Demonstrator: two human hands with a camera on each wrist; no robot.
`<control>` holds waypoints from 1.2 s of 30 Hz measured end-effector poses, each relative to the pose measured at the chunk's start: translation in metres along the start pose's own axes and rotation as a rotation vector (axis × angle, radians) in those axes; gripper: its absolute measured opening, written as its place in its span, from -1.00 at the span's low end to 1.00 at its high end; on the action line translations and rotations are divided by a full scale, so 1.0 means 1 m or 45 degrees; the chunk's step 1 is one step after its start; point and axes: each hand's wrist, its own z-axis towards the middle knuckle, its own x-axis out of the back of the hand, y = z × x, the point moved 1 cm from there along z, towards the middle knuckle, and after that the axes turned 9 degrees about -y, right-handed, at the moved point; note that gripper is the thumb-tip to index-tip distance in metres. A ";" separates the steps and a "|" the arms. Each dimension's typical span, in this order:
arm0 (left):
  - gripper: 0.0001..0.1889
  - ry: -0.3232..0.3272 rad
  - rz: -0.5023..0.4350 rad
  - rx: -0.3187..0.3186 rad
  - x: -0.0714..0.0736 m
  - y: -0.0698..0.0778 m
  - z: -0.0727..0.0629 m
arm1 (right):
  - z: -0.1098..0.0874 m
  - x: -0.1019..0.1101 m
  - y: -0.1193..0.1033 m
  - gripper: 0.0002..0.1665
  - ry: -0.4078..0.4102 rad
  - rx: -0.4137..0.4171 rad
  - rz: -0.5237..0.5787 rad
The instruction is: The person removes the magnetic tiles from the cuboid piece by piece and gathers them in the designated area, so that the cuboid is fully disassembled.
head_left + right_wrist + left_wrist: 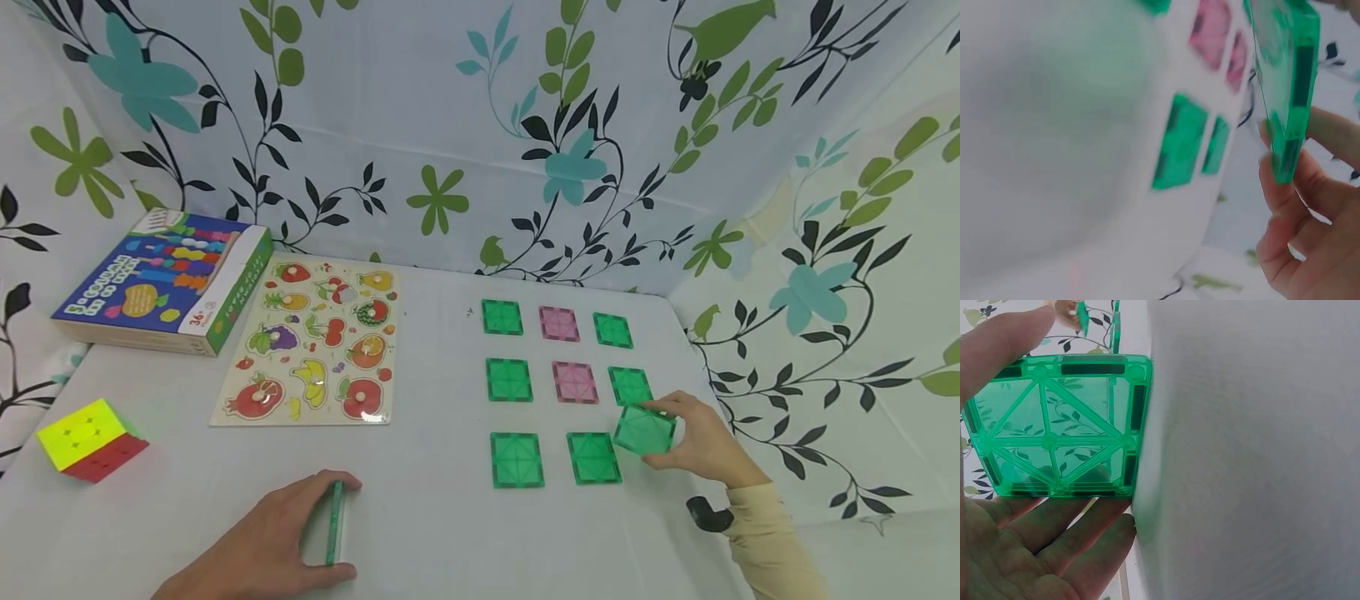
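Between the thumb and fingers of my left hand (270, 537) a green translucent magnetic tile (334, 525) is gripped upright on edge at the table's front. The left wrist view shows this square tile (1085, 428) face-on, with ribs and dark magnets along its frame. My right hand (701, 437) pinches another green magnetic tile (645, 429) by its edges, tilted, at the front right of the tile rows. It overlaps the lower edge of a green tile (628, 385) in the head view. Pink tiles (558, 323) lie in the middle column, with green tiles (517, 460) around them.
On the left stand a blue puzzle box (150, 275) and a yellow-and-red puzzle cube (90, 437). A wooden fruit puzzle board (311, 342) lies beside the box. Patterned cloth (435, 108) hangs behind the white table (427, 375) and along its right side.
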 end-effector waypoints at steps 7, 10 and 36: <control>-0.08 0.019 0.004 -0.011 -0.001 0.000 0.000 | -0.010 -0.007 0.035 -0.16 -0.141 -0.149 0.079; -0.07 0.029 0.011 -0.023 -0.001 0.001 0.000 | -0.012 -0.011 0.043 -0.15 -0.179 -0.183 0.084; -0.08 0.066 0.082 -0.050 0.000 0.003 0.000 | 0.002 -0.022 0.026 0.04 -0.378 -0.152 -0.303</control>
